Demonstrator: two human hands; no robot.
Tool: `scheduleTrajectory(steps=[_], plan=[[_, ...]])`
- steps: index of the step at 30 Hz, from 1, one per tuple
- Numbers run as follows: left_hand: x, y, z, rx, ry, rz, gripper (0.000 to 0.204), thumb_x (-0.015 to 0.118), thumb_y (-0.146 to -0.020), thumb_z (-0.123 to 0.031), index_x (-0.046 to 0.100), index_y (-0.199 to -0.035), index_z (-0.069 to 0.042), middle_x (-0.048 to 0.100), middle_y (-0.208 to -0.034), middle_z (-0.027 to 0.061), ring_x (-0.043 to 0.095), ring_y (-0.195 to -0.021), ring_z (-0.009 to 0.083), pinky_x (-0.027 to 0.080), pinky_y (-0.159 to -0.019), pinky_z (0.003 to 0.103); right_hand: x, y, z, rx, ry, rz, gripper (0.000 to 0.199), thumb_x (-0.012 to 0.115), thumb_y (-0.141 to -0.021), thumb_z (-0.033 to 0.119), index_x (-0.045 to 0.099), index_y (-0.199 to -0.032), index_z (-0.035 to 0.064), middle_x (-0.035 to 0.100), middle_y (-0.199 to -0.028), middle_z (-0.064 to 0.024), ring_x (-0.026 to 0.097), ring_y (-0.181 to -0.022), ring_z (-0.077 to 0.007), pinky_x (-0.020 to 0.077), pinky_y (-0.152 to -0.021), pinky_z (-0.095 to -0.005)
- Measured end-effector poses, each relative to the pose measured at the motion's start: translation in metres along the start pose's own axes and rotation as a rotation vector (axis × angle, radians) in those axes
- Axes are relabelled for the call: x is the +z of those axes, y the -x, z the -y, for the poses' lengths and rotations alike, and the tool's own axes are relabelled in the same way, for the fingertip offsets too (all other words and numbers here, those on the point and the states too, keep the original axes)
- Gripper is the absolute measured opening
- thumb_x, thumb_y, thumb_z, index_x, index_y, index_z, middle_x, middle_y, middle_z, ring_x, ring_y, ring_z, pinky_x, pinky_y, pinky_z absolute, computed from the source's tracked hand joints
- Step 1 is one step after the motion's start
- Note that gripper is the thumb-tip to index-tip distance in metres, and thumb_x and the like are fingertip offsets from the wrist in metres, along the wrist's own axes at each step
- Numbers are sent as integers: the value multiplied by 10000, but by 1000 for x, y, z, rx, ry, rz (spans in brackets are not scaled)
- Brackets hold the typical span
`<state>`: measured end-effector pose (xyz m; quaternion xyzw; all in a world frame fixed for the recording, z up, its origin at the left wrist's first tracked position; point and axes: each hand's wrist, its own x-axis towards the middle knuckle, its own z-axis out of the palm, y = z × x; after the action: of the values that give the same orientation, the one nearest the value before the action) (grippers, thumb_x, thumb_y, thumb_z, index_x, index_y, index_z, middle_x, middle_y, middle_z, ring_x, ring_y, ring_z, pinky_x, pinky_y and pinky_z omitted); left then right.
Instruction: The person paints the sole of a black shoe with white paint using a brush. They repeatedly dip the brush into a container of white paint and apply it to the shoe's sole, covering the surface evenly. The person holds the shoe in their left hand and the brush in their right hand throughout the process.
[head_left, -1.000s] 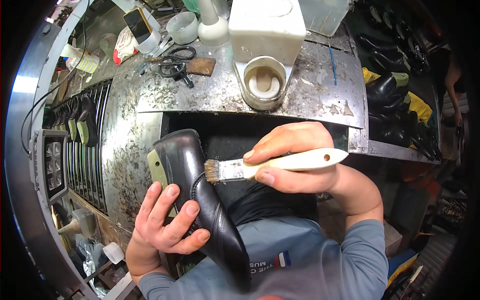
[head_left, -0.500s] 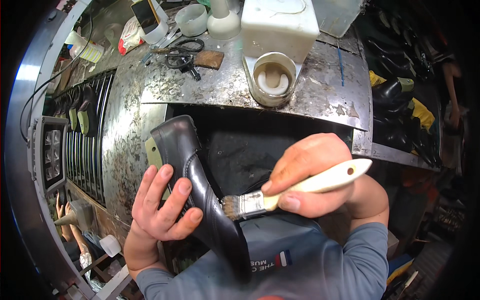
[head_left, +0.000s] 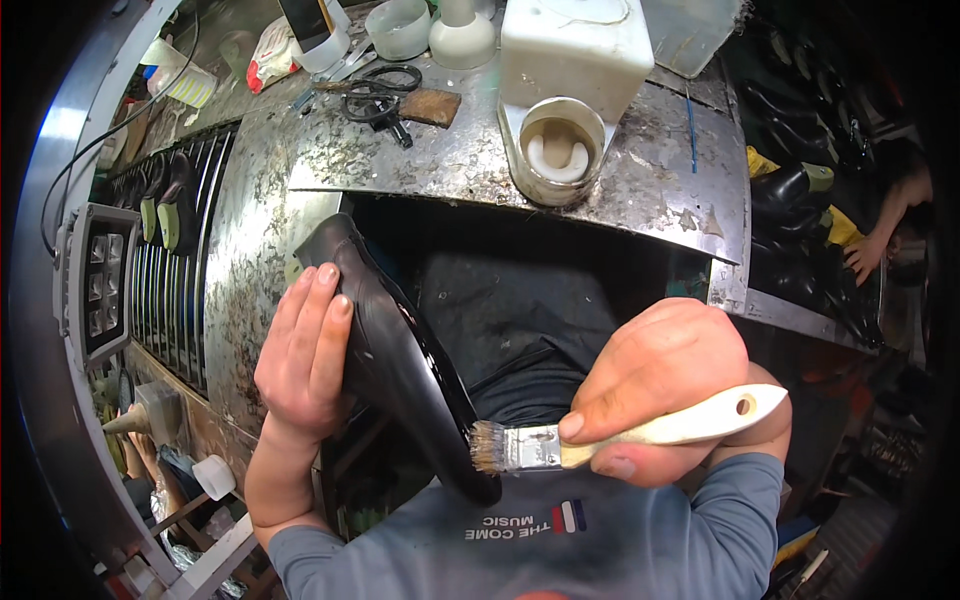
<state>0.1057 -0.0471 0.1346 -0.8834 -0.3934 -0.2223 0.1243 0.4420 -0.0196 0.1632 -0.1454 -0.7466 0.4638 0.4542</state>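
Observation:
A black leather shoe (head_left: 405, 370) slants across the middle over my lap, heel end up and toe toward my chest. My left hand (head_left: 305, 350) grips it from the left side, fingers laid along the leather near the heel; the thumb is hidden. In my right hand (head_left: 660, 390) is a flat paintbrush (head_left: 690, 420) with a pale handle and metal ferrule, pinched between thumb and fingers. Its bristles touch, or nearly touch, the shoe's right edge near the toe. A light green piece (head_left: 292, 270) shows behind the heel.
On the worn metal bench stand a cup of brownish liquid (head_left: 560, 150) and a white tank (head_left: 575, 55). Scissors (head_left: 385, 90) and a brown block (head_left: 430, 107) lie left. A lamp (head_left: 97, 285) and shoe rack (head_left: 165, 270) flank me; a co-worker's hand (head_left: 868, 258) reaches among dark shoes.
The shoe has rolled over in my left hand, bringing its lower edge toward the brush. My right hand and the brush have moved right and down. A co-worker's hand has come in at right.

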Motion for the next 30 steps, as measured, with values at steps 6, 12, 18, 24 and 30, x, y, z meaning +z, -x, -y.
scheduleTrajectory(steps=[6, 12, 18, 24, 30], plan=[[4, 2, -1, -149, 62, 16, 578, 762, -860, -85, 548, -1371, 82, 658, -1280, 320, 687, -1147, 461, 589, -957, 473, -2, -7, 9, 12, 1, -13, 176, 805, -789, 83, 780, -946, 7, 757, -811, -90, 740, -677, -224, 599, -590, -313], [8, -3, -14, -341, 212, 6, 683, 855, -794, -172, 575, -1370, 66, 698, -1231, 272, 728, -1070, 407, 609, -898, 421, -1, -13, 10, -61, 24, -70, 217, 805, -839, 139, 777, -990, -14, 754, -839, -119, 741, -673, -233, 597, -581, -314], [6, 0, -27, -495, 412, 101, 833, 931, -704, -235, 563, -1391, 61, 724, -1163, 237, 756, -981, 349, 613, -846, 388, -4, -30, 14, -120, 88, -83, 219, 822, -768, 63, 780, -976, 11, 744, -838, -88, 723, -684, -203, 588, -585, -300], [0, 3, -35, -592, 723, 296, 912, 965, -654, -260, 552, -1423, 2, 740, -1122, 184, 759, -979, 321, 609, -835, 370, -6, -43, 12, -165, 140, -113, 225, 796, -804, 126, 778, -986, -4, 740, -837, -125, 724, -662, -207, 591, -575, -299], [-16, -6, -39, -611, 945, 511, 853, 969, -661, -380, 585, -1328, -12, 757, -1067, 148, 766, -965, 292, 606, -840, 381, -12, -58, 5, -202, 268, -75, 241, 771, -804, 139, 778, -992, -12, 740, -830, -146, 723, -663, -220, 591, -590, -301]])
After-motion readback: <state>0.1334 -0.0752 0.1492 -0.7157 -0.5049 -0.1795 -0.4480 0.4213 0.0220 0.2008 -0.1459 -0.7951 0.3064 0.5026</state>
